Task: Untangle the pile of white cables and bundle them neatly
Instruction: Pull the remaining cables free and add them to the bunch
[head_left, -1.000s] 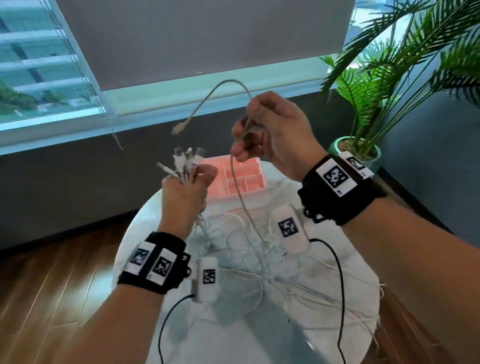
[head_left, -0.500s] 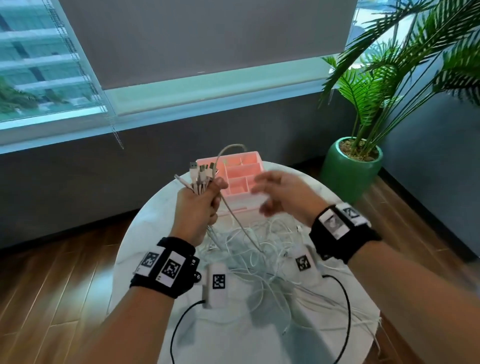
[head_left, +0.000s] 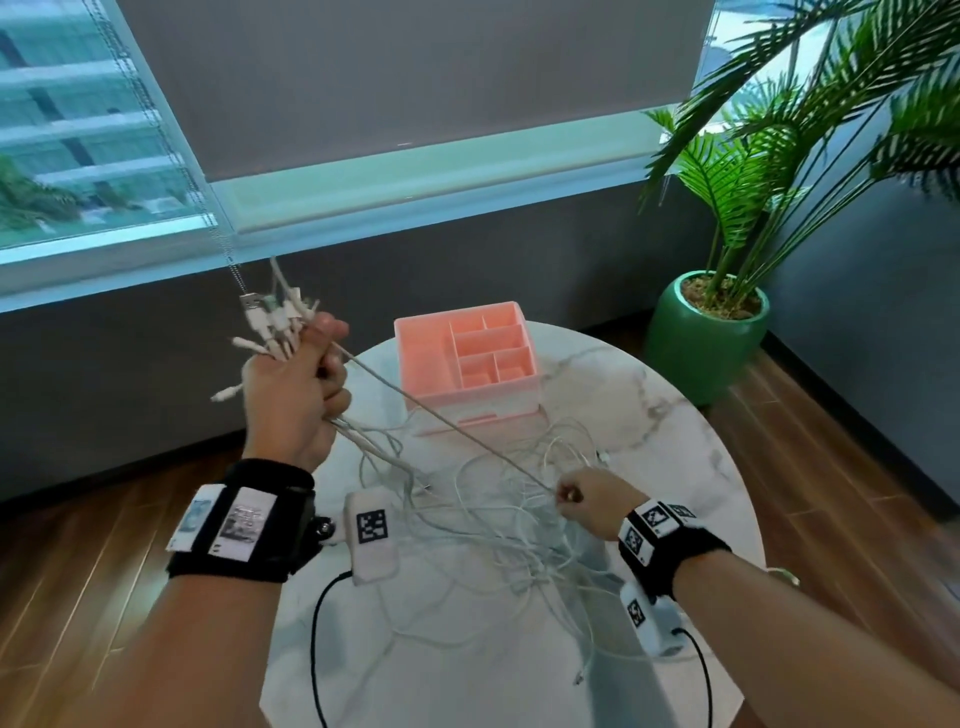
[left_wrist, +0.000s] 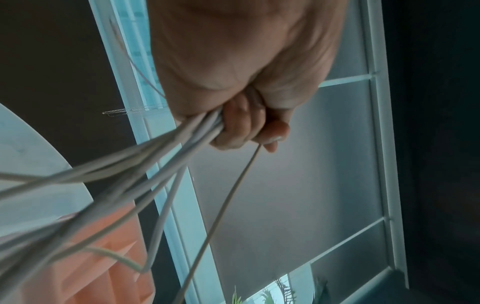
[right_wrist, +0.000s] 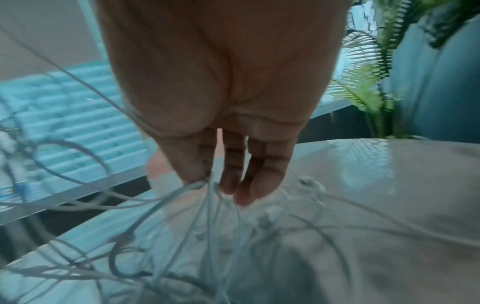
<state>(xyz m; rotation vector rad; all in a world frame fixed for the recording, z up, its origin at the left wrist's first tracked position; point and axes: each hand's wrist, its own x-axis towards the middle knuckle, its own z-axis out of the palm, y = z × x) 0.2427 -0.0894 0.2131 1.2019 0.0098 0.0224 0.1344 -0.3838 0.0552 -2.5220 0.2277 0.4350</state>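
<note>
A tangle of white cables (head_left: 498, 525) lies on the round marble table (head_left: 675, 415). My left hand (head_left: 301, 379) is raised over the table's left edge and grips a bunch of cable ends (head_left: 275, 322), their plugs sticking up out of the fist. In the left wrist view the cables (left_wrist: 166, 164) trail down from my curled fingers (left_wrist: 241, 127). One taut cable (head_left: 441, 421) runs from that fist down to my right hand (head_left: 582, 499), which pinches it low over the pile. The right wrist view shows my fingers (right_wrist: 233, 168) among the strands (right_wrist: 197, 205).
A pink organiser box (head_left: 467, 364) with several compartments stands at the table's far side. A potted palm in a green pot (head_left: 706, 338) stands on the wooden floor to the right. Window and blind chain (head_left: 228, 249) are behind my left hand.
My right hand has dropped from high above the table down to the pile, running along one cable that is now pulled taut. My left hand has risen and shifted left with the bunch.
</note>
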